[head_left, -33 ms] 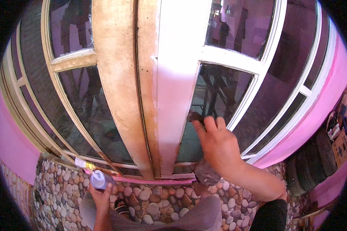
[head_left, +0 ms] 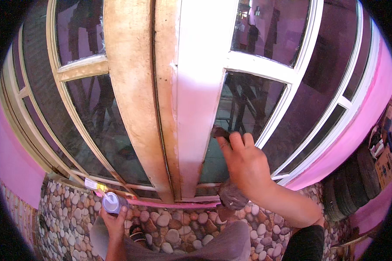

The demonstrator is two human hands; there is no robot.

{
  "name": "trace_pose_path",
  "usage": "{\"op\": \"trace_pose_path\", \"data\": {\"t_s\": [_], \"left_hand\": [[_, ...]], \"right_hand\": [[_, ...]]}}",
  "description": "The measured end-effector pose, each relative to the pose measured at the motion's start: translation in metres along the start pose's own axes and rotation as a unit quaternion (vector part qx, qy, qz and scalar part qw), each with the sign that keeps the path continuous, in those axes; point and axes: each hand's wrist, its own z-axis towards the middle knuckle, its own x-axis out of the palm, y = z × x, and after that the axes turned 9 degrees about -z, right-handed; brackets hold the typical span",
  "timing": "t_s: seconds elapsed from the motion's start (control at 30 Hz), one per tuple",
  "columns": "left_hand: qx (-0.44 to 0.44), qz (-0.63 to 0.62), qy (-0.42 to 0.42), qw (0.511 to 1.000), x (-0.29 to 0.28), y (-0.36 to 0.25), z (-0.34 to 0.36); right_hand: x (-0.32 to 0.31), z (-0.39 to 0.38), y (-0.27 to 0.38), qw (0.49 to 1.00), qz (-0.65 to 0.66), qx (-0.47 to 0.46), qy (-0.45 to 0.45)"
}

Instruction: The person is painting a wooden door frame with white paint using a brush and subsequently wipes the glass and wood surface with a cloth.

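Note:
My right hand [head_left: 248, 167] is closed around a dark rag [head_left: 221, 132], pressing its bunched tip against the glass pane [head_left: 244, 104] beside the white-painted door stile [head_left: 196, 117]. A greyish, bunched, cloth-like piece [head_left: 234, 195] shows below that hand; whether it belongs to the same rag I cannot tell. Low on the left, my left hand [head_left: 114, 221] grips a small can [head_left: 113, 204] with white showing at its top. Across the can's mouth rests a paintbrush [head_left: 95, 185] with pale bristles and a yellow band, its bristles pointing left.
Left of the white stile stands a stained, yellowish-brown door stile [head_left: 133, 87] with a dark gap beside it. The ground is pebble-patterned [head_left: 174, 235], with my sandalled foot [head_left: 137, 234] on it. Stacked tires [head_left: 353, 187] and a cardboard box [head_left: 385, 166] stand right, by a pink wall [head_left: 335, 152].

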Motion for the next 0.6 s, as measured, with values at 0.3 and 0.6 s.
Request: {"op": "trace_pose_path", "data": {"t_s": [0.3,0.6], "left_hand": [[-0.009,-0.009,-0.001,1.000,0.002,-0.005,-0.001],[-0.001,-0.031,-0.013,0.999,-0.010,0.007,-0.002]], "right_hand": [[0.023,-0.013,0.013,0.997,-0.067,-0.022,-0.010],[-0.019,0.023,-0.012,0.991,-0.074,0.010,-0.108]]}}
